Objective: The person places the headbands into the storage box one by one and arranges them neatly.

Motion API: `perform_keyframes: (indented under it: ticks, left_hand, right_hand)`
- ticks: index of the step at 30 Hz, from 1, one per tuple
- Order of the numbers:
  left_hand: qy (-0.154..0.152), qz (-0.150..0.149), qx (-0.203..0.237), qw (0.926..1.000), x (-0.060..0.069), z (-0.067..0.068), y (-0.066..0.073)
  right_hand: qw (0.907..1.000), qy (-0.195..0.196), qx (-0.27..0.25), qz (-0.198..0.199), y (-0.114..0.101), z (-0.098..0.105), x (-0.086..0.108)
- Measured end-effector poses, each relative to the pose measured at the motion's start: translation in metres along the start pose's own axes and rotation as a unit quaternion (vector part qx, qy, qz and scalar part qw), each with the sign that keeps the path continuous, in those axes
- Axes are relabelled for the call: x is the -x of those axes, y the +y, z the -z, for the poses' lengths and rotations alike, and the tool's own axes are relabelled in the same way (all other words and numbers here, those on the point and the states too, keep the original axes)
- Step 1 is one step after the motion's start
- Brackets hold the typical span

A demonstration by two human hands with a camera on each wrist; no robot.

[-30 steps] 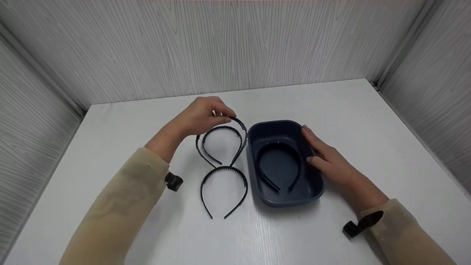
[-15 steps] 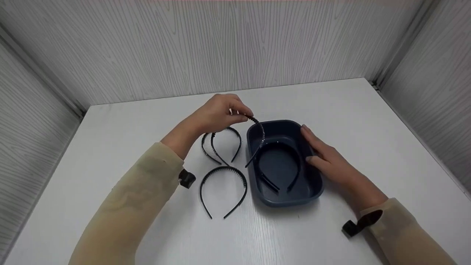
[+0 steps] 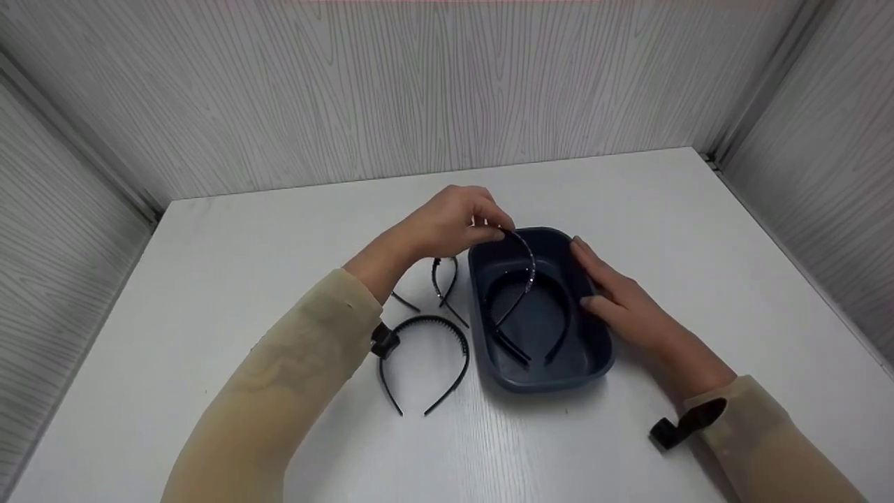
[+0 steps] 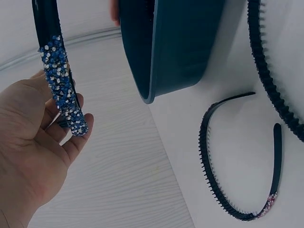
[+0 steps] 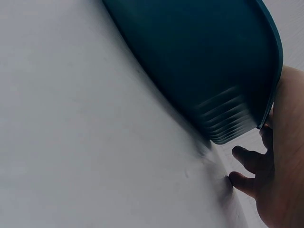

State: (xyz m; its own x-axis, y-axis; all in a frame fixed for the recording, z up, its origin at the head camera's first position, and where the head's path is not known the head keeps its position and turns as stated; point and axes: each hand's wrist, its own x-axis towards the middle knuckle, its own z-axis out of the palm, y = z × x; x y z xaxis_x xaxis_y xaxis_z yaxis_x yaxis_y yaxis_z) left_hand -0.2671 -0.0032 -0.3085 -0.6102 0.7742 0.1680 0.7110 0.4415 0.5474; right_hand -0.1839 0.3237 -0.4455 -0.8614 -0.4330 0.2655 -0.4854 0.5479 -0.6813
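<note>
My left hand (image 3: 455, 222) pinches the crown of a headband (image 4: 61, 78) set with blue and white beads, fingertips close together. Below and to its left, two loose headbands lie on the table (image 3: 335, 447): the farther one (image 4: 204, 147) mostly lost behind my hand and wrist in the head view, the nearer one (image 3: 427, 318) covered only at its left edge by my wrist strap (image 3: 385, 341). What counts now, I judge, is how my band straddles the tub (image 3: 552, 384): one leg hangs inside its left wall, the other just outside, both tips toward me, along the tub's long axis. Another headband (image 3: 555, 285) lies in the tub, dark on dark, partly crossed by mine, so I can't tell whether they touch. On the right, my right hand (image 3: 619, 297) rests on the tub's rim, thumb and forefinger apart; whether it grips, I cannot tell.
</note>
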Motion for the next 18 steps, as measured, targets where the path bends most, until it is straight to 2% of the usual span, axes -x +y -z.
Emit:
perform_keyframes:
  ticks: [9, 18]
  left_hand:
    - [-0.006, -0.015, 0.001, 0.9999, -0.011, -0.015, 0.007]
    - [-0.011, -0.029, 0.013, 0.9994, -0.025, -0.031, 0.010]
  right_hand:
    - [0.9999, 0.002, -0.011, 0.013, 0.000, 0.000, 0.000]
    - [0.9998, 0.003, -0.016, 0.008, 0.000, 0.000, -0.001]
